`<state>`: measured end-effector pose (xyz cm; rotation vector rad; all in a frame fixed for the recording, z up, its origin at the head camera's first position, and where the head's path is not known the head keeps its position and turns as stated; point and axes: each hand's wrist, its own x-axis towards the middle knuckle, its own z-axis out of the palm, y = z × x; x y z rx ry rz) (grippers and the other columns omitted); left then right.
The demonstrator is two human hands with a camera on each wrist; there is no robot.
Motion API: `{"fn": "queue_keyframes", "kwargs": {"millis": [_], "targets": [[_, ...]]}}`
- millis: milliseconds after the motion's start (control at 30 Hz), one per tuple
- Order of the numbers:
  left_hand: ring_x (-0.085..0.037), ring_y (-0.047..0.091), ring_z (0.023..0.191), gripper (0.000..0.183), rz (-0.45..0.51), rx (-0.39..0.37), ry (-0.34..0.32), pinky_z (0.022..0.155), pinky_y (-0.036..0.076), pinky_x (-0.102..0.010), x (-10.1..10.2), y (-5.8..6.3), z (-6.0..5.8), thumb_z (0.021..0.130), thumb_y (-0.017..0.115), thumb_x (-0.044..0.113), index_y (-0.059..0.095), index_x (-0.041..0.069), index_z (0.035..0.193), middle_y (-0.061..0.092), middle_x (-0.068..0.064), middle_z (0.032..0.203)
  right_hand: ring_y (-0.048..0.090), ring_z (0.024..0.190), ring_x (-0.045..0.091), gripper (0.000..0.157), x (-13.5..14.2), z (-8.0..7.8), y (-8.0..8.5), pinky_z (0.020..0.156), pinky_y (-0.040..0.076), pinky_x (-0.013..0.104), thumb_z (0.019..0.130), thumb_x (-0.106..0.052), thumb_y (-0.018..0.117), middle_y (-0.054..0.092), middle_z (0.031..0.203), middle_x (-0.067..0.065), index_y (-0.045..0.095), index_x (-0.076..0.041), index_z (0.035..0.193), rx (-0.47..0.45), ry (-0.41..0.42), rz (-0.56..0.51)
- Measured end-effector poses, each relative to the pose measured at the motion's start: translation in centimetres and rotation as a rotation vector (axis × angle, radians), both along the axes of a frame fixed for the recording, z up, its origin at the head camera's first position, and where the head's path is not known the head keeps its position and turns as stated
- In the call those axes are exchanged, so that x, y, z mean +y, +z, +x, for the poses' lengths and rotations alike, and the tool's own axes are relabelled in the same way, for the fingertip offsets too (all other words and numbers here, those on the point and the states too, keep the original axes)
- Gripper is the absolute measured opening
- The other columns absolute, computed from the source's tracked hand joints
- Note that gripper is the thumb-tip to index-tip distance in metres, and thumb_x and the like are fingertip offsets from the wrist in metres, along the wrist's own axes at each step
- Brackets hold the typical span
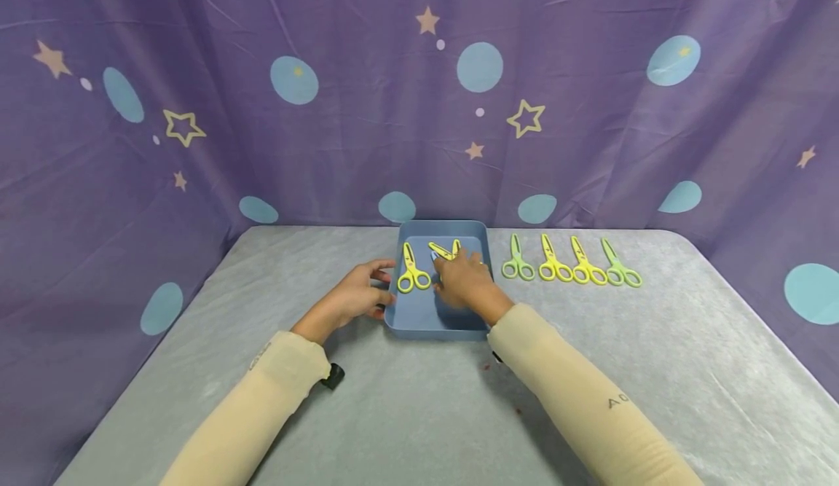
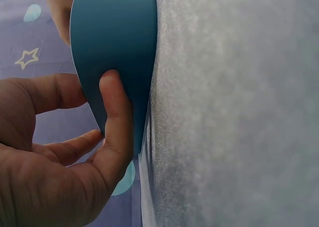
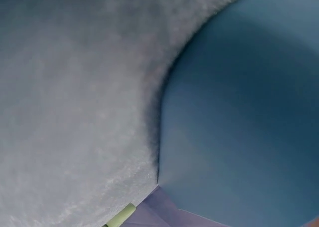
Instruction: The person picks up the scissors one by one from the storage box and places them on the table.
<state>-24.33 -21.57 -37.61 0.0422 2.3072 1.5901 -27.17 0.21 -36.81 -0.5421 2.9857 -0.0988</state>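
Head view: the right hand [image 1: 464, 282] dips into the blue tray [image 1: 419, 316], fingertips at partly covered yellow scissors [image 1: 443, 251] lying inside; pinching or not, I can't tell. The left hand [image 1: 357, 293], fingers spread, touches the tray's side: light steadying seems wise. Separating overlapping blades gently should avoid snags. Right sleeve [image 1: 586, 398] lettering: "A", perhaps "O"; left sleeve's [image 1: 262, 391] mark, unreadable.

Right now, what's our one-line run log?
Left hand: touching blue tray, left side | Right hand: over scissors inside tray, grip unclear | Table, right of tray: two yellow scissors, two green scissors
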Motion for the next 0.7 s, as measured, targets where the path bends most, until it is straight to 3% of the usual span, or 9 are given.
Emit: {"fn": "queue_keyframes", "kwargs": {"millis": [333, 567, 700], "targets": [[-0.03, 0.064, 0.096, 0.077, -0.009, 0.0, 0.0, 0.068, 0.06, -0.04, 0.0, 0.1, 0.0, 0.091, 0.067, -0.006, 0.035, 0.012, 0.159, 0.042, -0.02, 0.14, 0.046, 0.123, 0.052, 0.05, -0.3, -0.5, 0.1, 0.092, 0.051, 0.055, 0.103, -0.036, 0.059, 0.046, 0.138, 0.033, 0.051, -0.019, 0.149, -0.06, -0.047, -0.016], [-0.03, 0.065, 0.095, 0.077, -0.01, -0.008, 0.001, 0.068, 0.06, -0.04, 0.0, 0.1, 0.0, 0.091, 0.067, -0.006, 0.035, 0.012, 0.159, 0.042, -0.02, 0.139, 0.046, 0.118, 0.047, 0.028, -0.4, -1.1, 0.0, 0.091, 0.049, 0.054, 0.098, -0.036, 0.066, 0.052, 0.126, 0.025, 0.06, -0.018, 0.12, -0.092, -0.069, -0.046], [-0.03, 0.065, 0.095, 0.077, -0.011, -0.011, -0.002, 0.068, 0.06, -0.04, 0.0, 0.1, -0.1, 0.092, 0.067, -0.006, 0.035, 0.012, 0.159, 0.042, -0.02, 0.139, 0.045, 0.119, 0.047, 0.03, -0.5, -1.4, 0.1, 0.094, 0.047, 0.055, 0.097, -0.038, 0.068, 0.053, 0.125, 0.025, 0.061, -0.018, 0.118, -0.095, -0.081, -0.032]]}}
